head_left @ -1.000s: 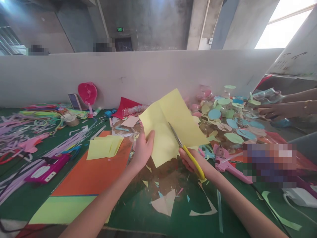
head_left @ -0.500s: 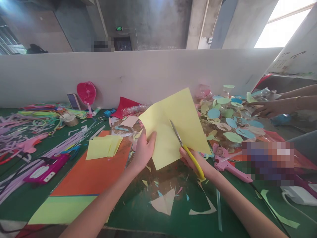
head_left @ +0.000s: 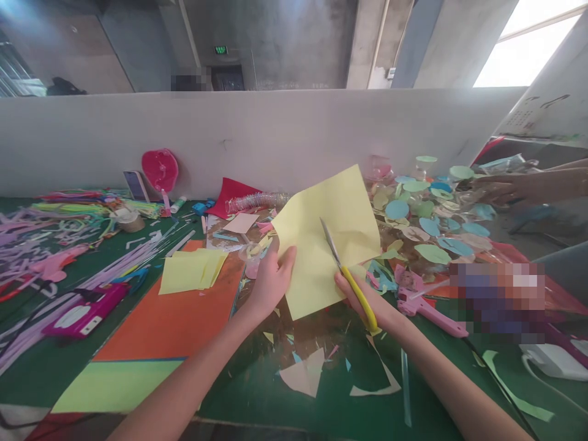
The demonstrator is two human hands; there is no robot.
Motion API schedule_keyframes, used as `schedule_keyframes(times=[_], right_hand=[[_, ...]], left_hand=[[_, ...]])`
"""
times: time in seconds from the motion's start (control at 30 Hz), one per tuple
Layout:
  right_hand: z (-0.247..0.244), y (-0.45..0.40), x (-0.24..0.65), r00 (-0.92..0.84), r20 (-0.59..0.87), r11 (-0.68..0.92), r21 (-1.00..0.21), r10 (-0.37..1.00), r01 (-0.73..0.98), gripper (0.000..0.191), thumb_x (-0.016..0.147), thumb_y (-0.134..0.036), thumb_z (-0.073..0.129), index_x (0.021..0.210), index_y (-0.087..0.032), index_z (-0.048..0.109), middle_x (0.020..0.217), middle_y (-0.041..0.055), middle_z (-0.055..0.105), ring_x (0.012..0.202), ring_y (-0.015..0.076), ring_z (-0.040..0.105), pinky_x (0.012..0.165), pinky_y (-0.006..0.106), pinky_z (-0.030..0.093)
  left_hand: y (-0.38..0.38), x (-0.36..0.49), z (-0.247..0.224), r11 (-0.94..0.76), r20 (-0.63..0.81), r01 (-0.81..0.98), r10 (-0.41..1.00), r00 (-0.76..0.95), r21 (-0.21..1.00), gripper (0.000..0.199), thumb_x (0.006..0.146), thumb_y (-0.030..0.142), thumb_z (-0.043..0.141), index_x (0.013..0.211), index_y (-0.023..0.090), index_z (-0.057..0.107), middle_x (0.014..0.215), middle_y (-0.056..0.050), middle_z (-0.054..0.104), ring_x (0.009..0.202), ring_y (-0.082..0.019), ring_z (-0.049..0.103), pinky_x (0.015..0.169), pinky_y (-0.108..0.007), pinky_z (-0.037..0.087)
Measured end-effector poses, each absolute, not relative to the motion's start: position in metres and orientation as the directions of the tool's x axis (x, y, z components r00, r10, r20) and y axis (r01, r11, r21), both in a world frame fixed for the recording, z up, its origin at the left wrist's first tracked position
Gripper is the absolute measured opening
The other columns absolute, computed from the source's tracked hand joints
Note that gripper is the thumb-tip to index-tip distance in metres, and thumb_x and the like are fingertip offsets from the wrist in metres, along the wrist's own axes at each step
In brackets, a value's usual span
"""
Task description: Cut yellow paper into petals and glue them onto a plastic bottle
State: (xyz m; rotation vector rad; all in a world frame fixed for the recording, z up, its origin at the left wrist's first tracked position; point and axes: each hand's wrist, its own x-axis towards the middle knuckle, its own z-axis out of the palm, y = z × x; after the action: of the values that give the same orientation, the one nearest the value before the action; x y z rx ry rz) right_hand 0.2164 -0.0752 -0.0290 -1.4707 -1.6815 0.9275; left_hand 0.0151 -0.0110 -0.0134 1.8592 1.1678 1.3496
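As my head camera sees it, I hold a large, creased rectangle of pale yellow paper point(head_left: 312, 263) up in front of me, over the green tabletop point(head_left: 248, 401). My left hand point(head_left: 271, 278) is clamped on its lower left side, at about eight o'clock — thumb on the front, fingers out of sight behind. My right hand point(head_left: 361, 300), at about four o'clock, is closed around the yellow handles of a pair of metal-bladed scissors point(head_left: 346, 275). The blades lie over the front of the sheet, pointing toward eleven o'clock, and look together; whether my right fingers also pinch the paper, I cannot tell.

I judge a good deal of cutting to be done: toward two o'clock from the sheet lies a spread of blue, green and pale pink paper discs point(head_left: 397, 209), and a co-worker's hand point(head_left: 500, 188) reaches in beyond them. At six o'clock are pale pink paper offcuts point(head_left: 305, 373) and small coloured scraps. The sheet I hold shows no clear cut across its face, so it looks uncut there. At nine o'clock sits a small stack of yellow paper pieces point(head_left: 193, 271), on a large orange sheet point(head_left: 156, 331) — how much is left to cut, I cannot tell.
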Motion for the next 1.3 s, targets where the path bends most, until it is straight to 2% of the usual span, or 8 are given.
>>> schedule_keyframes(times=[0.23, 0.47, 0.77, 0.87, 0.97, 1.07, 1.13, 1.3], right_hand=[[-0.030, -0.071, 0.215, -0.013, -0.017, -0.007, -0.849, 1.000, 0.529, 0.055, 0.087, -0.074, 0.038, 0.067, -0.024, 0.037, 0.055, -0.0041, 0.038, 0.051, 0.0135, 0.041, 0.049, 0.028, 0.033], [-0.021, -0.076, 0.218, -0.123, 0.100, 0.150, -0.837, 0.987, 0.527, 0.051, 0.089, -0.071, 0.034, 0.073, -0.024, 0.042, 0.066, -0.0015, 0.046, 0.059, 0.0155, 0.043, 0.059, 0.030, 0.043], [-0.032, -0.072, 0.216, -0.011, 0.037, 0.037, -0.842, 0.999, 0.537, 0.052, 0.092, -0.069, 0.033, 0.067, -0.024, 0.038, 0.055, -0.0026, 0.043, 0.053, 0.0149, 0.043, 0.057, 0.030, 0.040], [-0.032, -0.072, 0.218, -0.050, 0.060, 0.077, -0.873, 0.997, 0.481, 0.053, 0.090, -0.073, 0.038, 0.072, -0.023, 0.044, 0.063, -0.0001, 0.051, 0.059, 0.0171, 0.049, 0.059, 0.030, 0.044], [-0.034, -0.071, 0.219, -0.072, 0.066, 0.092, -0.892, 0.995, 0.443, 0.055, 0.089, -0.075, 0.038, 0.081, -0.021, 0.051, 0.079, 0.0045, 0.061, 0.074, 0.0212, 0.056, 0.069, 0.032, 0.050], [-0.038, -0.069, 0.218, -0.044, 0.050, 0.065, -0.893, 0.998, 0.445, 0.058, 0.089, -0.076, 0.034, 0.082, -0.021, 0.052, 0.085, 0.0058, 0.062, 0.081, 0.0230, 0.057, 0.073, 0.034, 0.050], [-0.038, -0.069, 0.216, -0.026, 0.046, 0.053, -0.898, 0.999, 0.437, 0.058, 0.089, -0.076, 0.034, 0.079, -0.022, 0.050, 0.080, 0.0049, 0.061, 0.079, 0.0225, 0.056, 0.069, 0.032, 0.049], [-0.032, -0.071, 0.215, -0.022, 0.040, 0.046, -0.885, 0.999, 0.464, 0.053, 0.090, -0.072, 0.034, 0.072, -0.024, 0.043, 0.062, -0.0008, 0.048, 0.058, 0.0167, 0.047, 0.053, 0.028, 0.040]], left_hand=[[-0.009, 0.014, -0.015, -0.473, 0.463, 0.323, 0.879, 0.113, 0.820, 0.039, 0.094, 0.046, 0.050, 0.123, 0.020, 0.058, 0.121, -0.013, 0.069, 0.111, -0.023, 0.066, 0.096, -0.037, 0.051], [-0.011, 0.015, -0.017, -0.463, 0.437, 0.324, 0.886, 0.154, 0.825, 0.035, 0.094, 0.048, 0.050, 0.113, 0.021, 0.060, 0.111, -0.011, 0.072, 0.107, -0.025, 0.068, 0.086, -0.035, 0.055], [-0.011, 0.015, -0.017, -0.501, 0.471, 0.385, 0.864, 0.178, 0.775, 0.033, 0.095, 0.047, 0.047, 0.108, 0.020, 0.059, 0.097, -0.010, 0.071, 0.108, -0.025, 0.067, 0.088, -0.036, 0.055], [-0.012, 0.016, -0.018, -0.505, 0.473, 0.395, 0.862, 0.182, 0.767, 0.032, 0.095, 0.048, 0.048, 0.107, 0.020, 0.060, 0.095, -0.009, 0.071, 0.108, -0.026, 0.066, 0.089, -0.037, 0.054], [-0.014, 0.017, -0.020, -0.505, 0.467, 0.387, 0.863, 0.195, 0.772, 0.034, 0.094, 0.049, 0.049, 0.111, 0.021, 0.060, 0.093, -0.008, 0.071, 0.106, -0.026, 0.066, 0.087, -0.038, 0.055], [-0.014, 0.017, -0.022, -0.489, 0.437, 0.360, 0.872, 0.222, 0.794, 0.037, 0.095, 0.049, 0.048, 0.113, 0.021, 0.060, 0.098, -0.009, 0.072, 0.102, -0.026, 0.068, 0.081, -0.036, 0.057], [-0.014, 0.017, -0.023, -0.479, 0.419, 0.350, 0.877, 0.237, 0.805, 0.038, 0.095, 0.050, 0.047, 0.114, 0.020, 0.059, 0.102, -0.010, 0.072, 0.099, -0.025, 0.069, 0.079, -0.035, 0.057], [-0.014, 0.017, -0.020, -0.495, 0.432, 0.354, 0.868, 0.243, 0.794, 0.035, 0.096, 0.047, 0.047, 0.114, 0.020, 0.059, 0.104, -0.009, 0.072, 0.103, -0.024, 0.068, 0.083, -0.033, 0.055]])
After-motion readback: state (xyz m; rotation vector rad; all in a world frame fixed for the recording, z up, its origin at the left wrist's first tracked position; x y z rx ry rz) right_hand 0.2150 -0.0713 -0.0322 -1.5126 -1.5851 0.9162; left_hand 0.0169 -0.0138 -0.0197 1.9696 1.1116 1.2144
